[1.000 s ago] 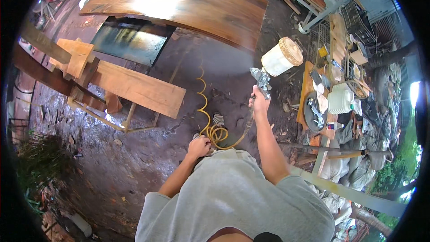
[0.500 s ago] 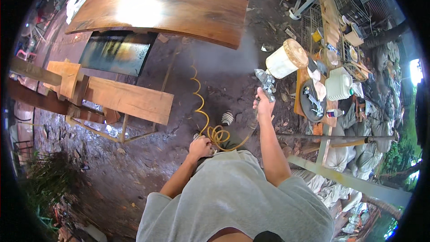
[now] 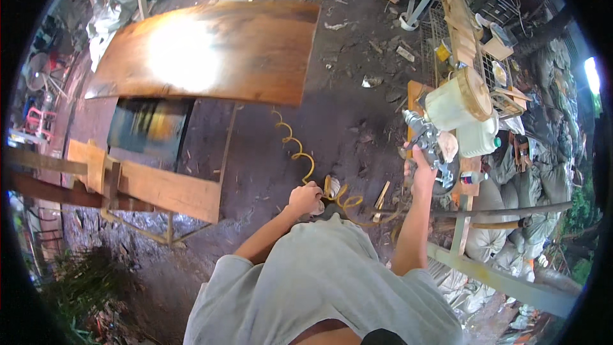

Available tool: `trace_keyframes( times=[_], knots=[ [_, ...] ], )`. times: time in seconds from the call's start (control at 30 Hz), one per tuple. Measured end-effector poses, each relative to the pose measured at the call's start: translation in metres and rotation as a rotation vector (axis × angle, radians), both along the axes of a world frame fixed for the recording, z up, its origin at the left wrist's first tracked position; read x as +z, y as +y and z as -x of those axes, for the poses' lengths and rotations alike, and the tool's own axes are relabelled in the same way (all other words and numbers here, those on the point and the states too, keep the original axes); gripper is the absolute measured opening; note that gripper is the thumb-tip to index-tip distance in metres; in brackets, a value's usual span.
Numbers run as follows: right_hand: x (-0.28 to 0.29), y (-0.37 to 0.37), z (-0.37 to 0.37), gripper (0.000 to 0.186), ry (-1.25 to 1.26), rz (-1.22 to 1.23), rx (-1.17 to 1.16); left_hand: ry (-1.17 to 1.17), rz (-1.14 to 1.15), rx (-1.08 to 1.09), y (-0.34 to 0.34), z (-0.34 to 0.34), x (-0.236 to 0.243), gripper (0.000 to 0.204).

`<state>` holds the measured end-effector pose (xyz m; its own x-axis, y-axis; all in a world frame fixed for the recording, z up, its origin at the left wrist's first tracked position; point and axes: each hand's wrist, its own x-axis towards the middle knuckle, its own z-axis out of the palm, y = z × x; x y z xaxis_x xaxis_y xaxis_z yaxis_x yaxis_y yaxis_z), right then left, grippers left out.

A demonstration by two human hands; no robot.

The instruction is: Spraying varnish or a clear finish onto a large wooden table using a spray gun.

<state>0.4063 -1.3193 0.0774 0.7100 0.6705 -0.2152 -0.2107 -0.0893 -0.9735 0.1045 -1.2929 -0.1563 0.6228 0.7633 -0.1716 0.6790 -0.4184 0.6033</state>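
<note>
My right hand (image 3: 420, 167) is closed round the grip of a metal spray gun (image 3: 421, 133). A stained whitish cup with a brown lid (image 3: 458, 102) is mounted on the gun, tilted to the right. My left hand (image 3: 306, 198) is closed in front of my shirt, beside a coiled yellow air hose (image 3: 343, 201). It appears to grip the hose, though the fingers partly hide the spot. The hose runs from the floor past my left hand towards the gun. Ahead on the left lies a glossy brown wooden slab (image 3: 255, 51), with a bright reflection on it.
Below the slab is a dark glossy panel (image 3: 150, 131); nearer stands a wooden plank frame (image 3: 169, 191). At right, a bench holds a dark round tray, a white jug with a green cap (image 3: 476, 137) and wire baskets. A metal bar (image 3: 504, 281) and filled sacks (image 3: 488, 233) flank my right.
The spray gun has moved right, away from the slab and over the bench. The mist at its nozzle is gone. My left hand has shifted slightly right, and the whole view has moved.
</note>
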Motion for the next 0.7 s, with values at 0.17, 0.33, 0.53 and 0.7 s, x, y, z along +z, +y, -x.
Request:
trace_keyframes(
  times=[0.17,0.33,0.53,0.7],
  knots=[
    [0.009,0.018,-0.081,0.025,0.015,0.000,0.094,-0.016,-0.037,-0.101,0.073,-0.129,0.017,0.019],
    [0.004,0.079,-0.152,0.026,0.037,-0.024,0.123,-0.059,-0.096,-0.044,0.170,-0.228,0.018,0.016],
    [0.003,0.198,-0.219,0.030,0.024,-0.064,0.131,0.028,-0.151,-0.060,0.303,-0.332,0.007,0.017],
    [-0.008,0.336,-0.287,0.036,-0.013,-0.070,0.203,0.160,-0.059,-0.033,0.448,-0.405,-0.034,0.021]
  ],
)
